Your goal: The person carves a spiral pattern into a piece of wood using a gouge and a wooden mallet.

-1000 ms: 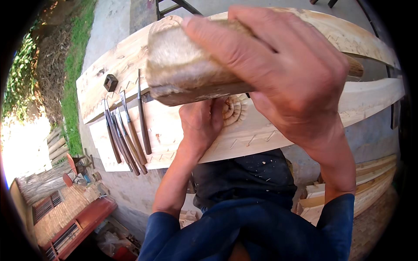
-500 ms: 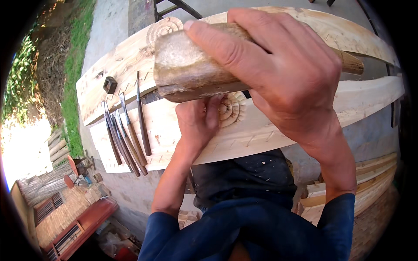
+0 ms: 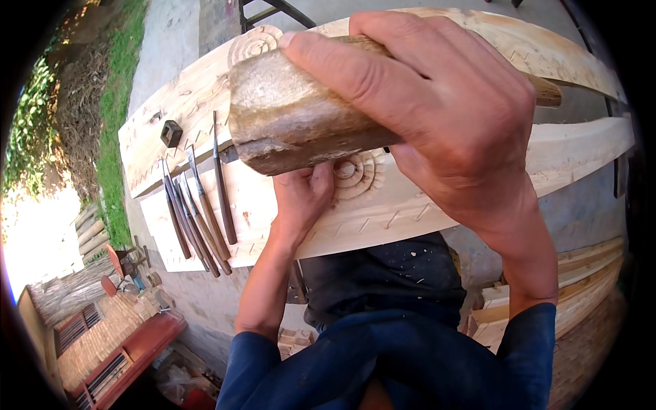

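I have the right hand [image 3: 458, 109] grasping a wooden mallet [image 3: 294, 102] over the left hand [image 3: 301, 198], whose fingertips are hidden, so I cannot tell what they hold; the carved rosette [image 3: 355, 176] shows just right of the left hand, on the near board [image 3: 256, 184]; a stray blow could bruise those knuckles, I judge, because the mallet blocks my view; left of them, loose chisels [image 3: 207, 208] could get knocked; a dark block [image 3: 172, 137] sits beyond.

Chisels [image 3: 207, 208] L of L hand [image 3: 301, 199], mostly on near bd [image 3: 256, 205]; block [image 3: 171, 134] by tips, on far bd [image 3: 195, 92].
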Available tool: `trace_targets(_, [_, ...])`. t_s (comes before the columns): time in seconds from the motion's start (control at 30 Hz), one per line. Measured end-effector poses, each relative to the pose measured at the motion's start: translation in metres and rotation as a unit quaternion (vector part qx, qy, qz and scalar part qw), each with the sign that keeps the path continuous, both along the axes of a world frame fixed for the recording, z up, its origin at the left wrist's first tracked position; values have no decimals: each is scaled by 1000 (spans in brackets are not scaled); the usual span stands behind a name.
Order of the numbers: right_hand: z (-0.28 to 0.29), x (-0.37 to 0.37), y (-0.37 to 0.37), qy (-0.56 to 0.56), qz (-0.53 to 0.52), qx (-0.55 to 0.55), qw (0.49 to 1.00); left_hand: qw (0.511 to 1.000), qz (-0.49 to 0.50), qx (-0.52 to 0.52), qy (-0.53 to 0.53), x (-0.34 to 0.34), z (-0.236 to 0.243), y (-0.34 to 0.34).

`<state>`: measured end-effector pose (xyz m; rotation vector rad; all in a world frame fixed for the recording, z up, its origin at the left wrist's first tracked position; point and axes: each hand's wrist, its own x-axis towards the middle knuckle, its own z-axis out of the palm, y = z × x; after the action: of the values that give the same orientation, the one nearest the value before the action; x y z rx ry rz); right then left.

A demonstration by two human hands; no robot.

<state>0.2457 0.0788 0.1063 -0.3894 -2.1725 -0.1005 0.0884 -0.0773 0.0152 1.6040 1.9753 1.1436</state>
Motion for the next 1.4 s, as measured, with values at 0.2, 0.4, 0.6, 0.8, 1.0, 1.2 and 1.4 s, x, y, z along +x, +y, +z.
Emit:
trace_targets(0.2, [-1, -2, -4, 89, 72, -56, 992, 994, -39, 64, 82, -8, -8, -1])
trace_targets(0.4, [6, 6, -3, -50, -12, -9, 999, 997, -11, -39, -68, -2, 7, 5])
trace_targets(0.6, [8, 8, -2, 18, 22, -37, 999, 984, -14, -67, -164, -3, 13, 8])
trace_targets(0.8, [4, 6, -11, -58, -56, 9, 997, 996, -72, -9, 42, -5, 13, 7])
trace_targets(1.0, [10, 11, 0, 14, 18, -30, 999, 981, -4, -101, -167, -4, 9, 4])
trace_targets(1.2, [12, 11, -14, -47, -31, -5, 998, 990, -93, 25, 100, -5, 6, 8])
trace_targets(1.4, [0, 10, 11, 40, 41, 0, 998, 983, -27, -54, -172, 3, 18, 15])
